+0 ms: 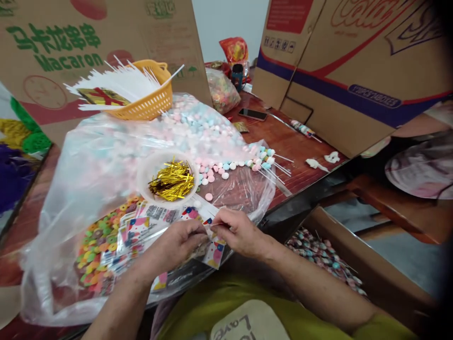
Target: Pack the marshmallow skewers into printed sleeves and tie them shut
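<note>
My left hand (187, 241) and my right hand (239, 232) meet at the table's front edge, fingertips pinched close together. A small printed plastic bag (214, 252) hangs below the fingers, and my left hand grips its upper part. My right thumb and forefinger are closed at the same spot, but what lies between them is too small to make out. White sticks (208, 206) show just beyond my fingertips. Left of my hands lies a pile of similar printed bags (138, 229). A white bowl (143, 177) of gold twist ties (173, 182) stands just behind them.
Clear plastic sheeting (49, 264) holds ring candies (94, 250) and pastel candies (198, 123). A yellow basket (148, 101) of white sticks stands behind. Candy skewers (264, 158), a phone (253, 114) and cardboard boxes (307, 89) are around. Wrapped skewers (323, 257) fill a low box.
</note>
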`<state>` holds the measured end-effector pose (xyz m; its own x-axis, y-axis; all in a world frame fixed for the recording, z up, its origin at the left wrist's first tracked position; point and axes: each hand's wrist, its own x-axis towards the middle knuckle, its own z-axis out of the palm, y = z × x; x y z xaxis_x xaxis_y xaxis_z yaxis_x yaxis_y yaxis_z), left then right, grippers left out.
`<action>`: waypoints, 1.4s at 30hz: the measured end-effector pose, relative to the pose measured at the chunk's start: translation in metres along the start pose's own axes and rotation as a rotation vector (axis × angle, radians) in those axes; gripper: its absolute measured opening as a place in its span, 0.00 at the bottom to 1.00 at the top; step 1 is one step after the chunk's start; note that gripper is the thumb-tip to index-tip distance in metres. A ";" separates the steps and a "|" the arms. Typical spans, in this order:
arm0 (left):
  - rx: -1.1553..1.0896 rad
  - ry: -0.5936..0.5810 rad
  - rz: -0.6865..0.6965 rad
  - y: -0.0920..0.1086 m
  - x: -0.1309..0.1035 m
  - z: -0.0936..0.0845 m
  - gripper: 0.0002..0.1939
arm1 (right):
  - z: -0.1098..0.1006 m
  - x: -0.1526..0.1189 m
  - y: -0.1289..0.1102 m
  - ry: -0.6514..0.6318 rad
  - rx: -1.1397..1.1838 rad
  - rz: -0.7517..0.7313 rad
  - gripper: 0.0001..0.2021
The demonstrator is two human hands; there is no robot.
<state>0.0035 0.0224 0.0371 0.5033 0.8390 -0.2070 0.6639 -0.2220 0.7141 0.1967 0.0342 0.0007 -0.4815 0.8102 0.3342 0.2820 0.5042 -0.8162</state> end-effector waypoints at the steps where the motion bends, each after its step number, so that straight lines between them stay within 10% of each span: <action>1: 0.079 0.048 -0.004 0.002 0.000 0.000 0.11 | 0.002 0.000 0.002 0.021 0.010 0.008 0.05; 7: -0.007 0.404 -0.214 0.003 -0.001 0.020 0.13 | 0.011 0.001 0.012 0.104 -0.026 -0.016 0.12; 14: -0.077 0.299 -0.154 -0.005 -0.001 0.021 0.14 | -0.007 0.011 0.022 -0.019 0.013 0.114 0.20; 19: 0.175 0.443 -0.043 -0.004 -0.005 0.003 0.26 | -0.005 0.016 0.013 0.015 -0.171 -0.081 0.23; 25: -0.334 0.273 -0.186 -0.005 0.003 0.026 0.14 | 0.003 0.011 0.018 0.029 -0.378 -0.075 0.27; 34: -0.068 0.561 -0.101 -0.018 -0.010 0.014 0.14 | -0.097 0.040 0.102 0.214 -0.901 0.458 0.13; 39: -0.075 0.660 -0.064 -0.026 -0.030 0.011 0.13 | -0.107 0.018 0.100 0.140 -0.910 0.394 0.14; 42: -0.021 0.730 0.009 -0.037 -0.033 0.013 0.11 | -0.103 -0.003 0.067 0.122 -0.729 0.104 0.12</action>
<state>-0.0303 -0.0033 0.0085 0.0066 0.9563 0.2924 0.6471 -0.2270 0.7278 0.3026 0.0964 -0.0064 -0.3391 0.8705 0.3566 0.8204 0.4592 -0.3408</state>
